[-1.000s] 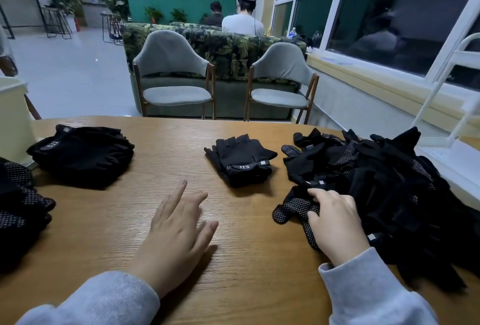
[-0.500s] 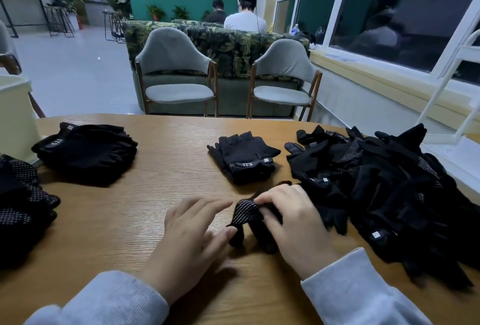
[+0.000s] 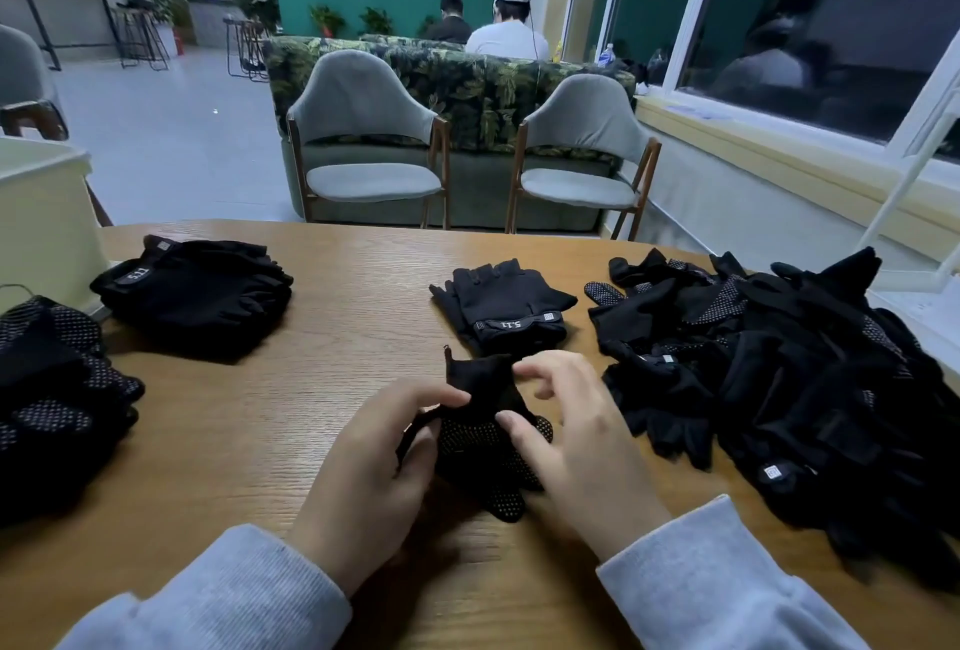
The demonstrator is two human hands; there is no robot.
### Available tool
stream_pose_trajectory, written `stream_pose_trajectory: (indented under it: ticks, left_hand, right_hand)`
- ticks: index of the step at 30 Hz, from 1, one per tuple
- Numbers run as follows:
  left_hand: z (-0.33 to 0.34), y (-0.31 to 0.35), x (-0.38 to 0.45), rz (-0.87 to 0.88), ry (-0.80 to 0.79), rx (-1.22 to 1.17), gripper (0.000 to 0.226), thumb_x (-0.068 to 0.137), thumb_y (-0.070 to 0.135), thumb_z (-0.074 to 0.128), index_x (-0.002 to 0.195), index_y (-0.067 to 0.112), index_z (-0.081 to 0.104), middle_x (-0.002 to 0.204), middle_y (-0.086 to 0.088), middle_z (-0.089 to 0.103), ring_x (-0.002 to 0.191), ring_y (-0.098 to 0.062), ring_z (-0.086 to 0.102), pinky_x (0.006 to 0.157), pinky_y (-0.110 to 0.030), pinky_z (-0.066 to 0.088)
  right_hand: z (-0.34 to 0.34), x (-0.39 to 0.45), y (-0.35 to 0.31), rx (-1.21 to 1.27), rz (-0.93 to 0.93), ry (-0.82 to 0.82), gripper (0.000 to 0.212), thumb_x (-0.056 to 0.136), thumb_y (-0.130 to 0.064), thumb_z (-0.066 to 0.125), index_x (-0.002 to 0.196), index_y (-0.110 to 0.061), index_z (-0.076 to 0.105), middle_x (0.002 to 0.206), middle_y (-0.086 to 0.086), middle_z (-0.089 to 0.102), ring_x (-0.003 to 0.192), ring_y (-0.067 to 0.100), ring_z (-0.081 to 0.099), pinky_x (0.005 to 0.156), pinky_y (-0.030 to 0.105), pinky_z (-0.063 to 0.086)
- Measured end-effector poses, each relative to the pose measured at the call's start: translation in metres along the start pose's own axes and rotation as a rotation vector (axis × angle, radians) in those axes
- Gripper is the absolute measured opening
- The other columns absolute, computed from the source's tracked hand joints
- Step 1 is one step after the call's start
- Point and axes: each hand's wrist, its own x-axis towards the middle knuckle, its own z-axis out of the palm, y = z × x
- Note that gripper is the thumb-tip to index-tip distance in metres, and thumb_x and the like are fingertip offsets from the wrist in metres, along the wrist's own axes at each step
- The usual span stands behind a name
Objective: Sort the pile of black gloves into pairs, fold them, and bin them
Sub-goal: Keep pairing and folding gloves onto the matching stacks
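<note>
Dotted-palm black glove point(image 3: 480, 441) bunched between left hand point(image 3: 369, 473), right hand point(image 3: 576, 447).

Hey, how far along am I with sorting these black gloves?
Partly through. Done: a folded stack sits at the far left, and a dotted stack at the left edge. One logo glove lies alone mid-table, apparently awaiting its mate. In hand: your left hand and right hand hold a dotted glove. Left: the big unsorted pile on the right.
</note>
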Motion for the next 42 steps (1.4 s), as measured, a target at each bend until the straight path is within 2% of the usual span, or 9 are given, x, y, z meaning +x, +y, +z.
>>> stream_pose_trajectory:
  ticks: [5,9,11,13,20,26,30,34,42]
  left_hand:
    - [-0.003,-0.002,-0.001,-0.083,-0.02,-0.108,0.051,0.081,0.01,0.048,0.114,0.049,0.044,0.108,0.028,0.058,0.099,0.001,0.057,0.08,-0.008,0.041]
    - [-0.005,-0.004,-0.001,-0.119,-0.021,-0.096,0.057,0.079,0.023,0.053,0.117,0.062,0.035,0.107,0.027,0.058,0.091,-0.003,0.059,0.074,-0.015,0.045]
    - [-0.007,-0.008,0.0,-0.14,0.02,-0.034,0.051,0.078,0.039,0.057,0.116,0.063,0.034,0.099,0.022,0.063,0.083,-0.007,0.058,0.072,-0.02,0.043]
    - [-0.011,-0.012,0.001,-0.165,0.07,-0.008,0.047,0.076,0.047,0.062,0.115,0.058,0.04,0.092,0.018,0.065,0.08,-0.006,0.055,0.071,-0.022,0.04]
    - [-0.022,-0.016,0.001,-0.271,0.142,0.033,0.05,0.078,0.01,0.073,0.111,0.043,0.055,0.082,0.014,0.07,0.057,-0.003,0.056,0.058,-0.031,0.049]
    - [-0.025,-0.012,0.005,-0.235,0.16,-0.214,0.046,0.082,0.002,0.067,0.102,0.042,0.062,0.085,0.008,0.07,0.059,-0.002,0.06,0.057,-0.02,0.048]
    - [-0.028,-0.017,0.016,-0.128,0.133,-0.236,0.031,0.082,0.009,0.066,0.094,0.037,0.064,0.093,0.009,0.066,0.085,-0.008,0.066,0.077,-0.024,0.053]
    - [-0.032,-0.026,0.025,-0.02,0.126,-0.219,0.017,0.075,0.018,0.06,0.088,0.03,0.059,0.118,0.013,0.054,0.115,-0.019,0.056,0.094,-0.044,0.049]
    - [-0.041,-0.031,0.008,-0.143,-0.186,-0.174,0.012,0.071,0.037,0.061,0.08,0.038,0.054,0.137,0.013,0.042,0.127,-0.007,0.045,0.099,-0.042,0.045]
  right_hand:
    - [-0.003,0.002,0.001,0.034,0.293,-0.164,0.052,0.08,-0.036,0.07,0.128,-0.028,0.051,0.1,-0.019,0.059,0.086,-0.004,0.05,0.072,0.004,0.035]
    - [0.001,0.003,-0.011,0.151,0.303,-0.11,0.019,0.08,-0.019,0.072,0.093,-0.032,0.067,0.073,-0.021,0.063,0.068,-0.005,0.053,0.061,0.008,0.039]
    - [0.005,0.002,-0.017,0.196,0.308,-0.079,0.022,0.081,-0.016,0.071,0.088,-0.035,0.063,0.072,-0.021,0.063,0.062,0.0,0.052,0.059,0.011,0.041]
    - [0.009,0.003,-0.022,0.231,0.307,-0.076,0.031,0.081,-0.014,0.07,0.099,-0.037,0.058,0.078,-0.015,0.062,0.062,0.002,0.052,0.061,0.012,0.044]
    - [0.024,0.003,-0.034,0.284,0.391,-0.204,0.062,0.082,-0.018,0.07,0.136,-0.027,0.043,0.078,-0.009,0.057,0.059,-0.001,0.051,0.061,0.011,0.044]
    - [0.025,0.013,-0.037,0.406,0.461,-0.158,0.012,0.085,-0.019,0.067,0.085,-0.03,0.061,0.072,-0.008,0.063,0.058,0.006,0.061,0.053,0.016,0.045]
    - [0.03,0.02,-0.037,0.47,0.378,-0.194,0.01,0.089,-0.017,0.06,0.084,-0.025,0.061,0.088,-0.005,0.066,0.08,0.015,0.066,0.069,0.027,0.055]
    - [0.037,0.033,-0.033,0.403,0.182,-0.167,0.021,0.082,-0.009,0.066,0.079,-0.025,0.052,0.119,-0.027,0.045,0.115,-0.007,0.045,0.088,0.008,0.041]
    - [0.032,0.025,-0.02,0.29,0.078,-0.38,0.027,0.074,-0.006,0.068,0.071,-0.025,0.049,0.126,-0.016,0.045,0.122,-0.015,0.036,0.099,0.018,0.037]
